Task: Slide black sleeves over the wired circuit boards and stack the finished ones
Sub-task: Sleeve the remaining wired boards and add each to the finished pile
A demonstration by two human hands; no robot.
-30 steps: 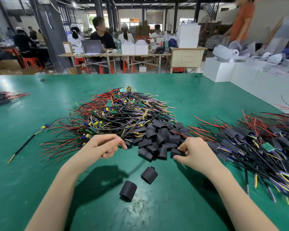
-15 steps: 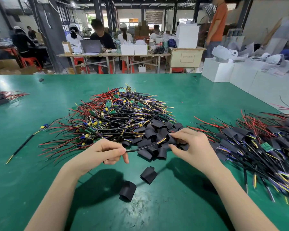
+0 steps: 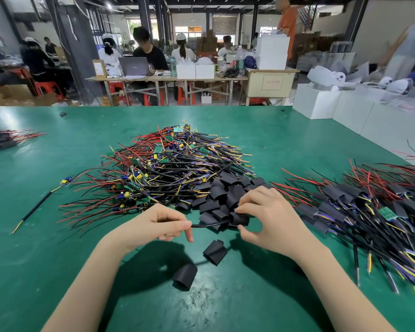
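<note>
L hand now pinches a black cable, pulled taut since 1 s ago; R hand pinches a black sleeve at its far end, so threading looks underway. Unsleeved boards pile just behind, finished stack to R. Two loose sleeves lie below on green table; tangled wires may snag.

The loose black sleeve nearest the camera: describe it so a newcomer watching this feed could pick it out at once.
Start at the green table and find the person's two forearms reaching in from the bottom edge. Between them lie two stray black sleeves, apart from the sleeve heap. The wanted sleeve is the lower, left one, nearest the camera.
</note>
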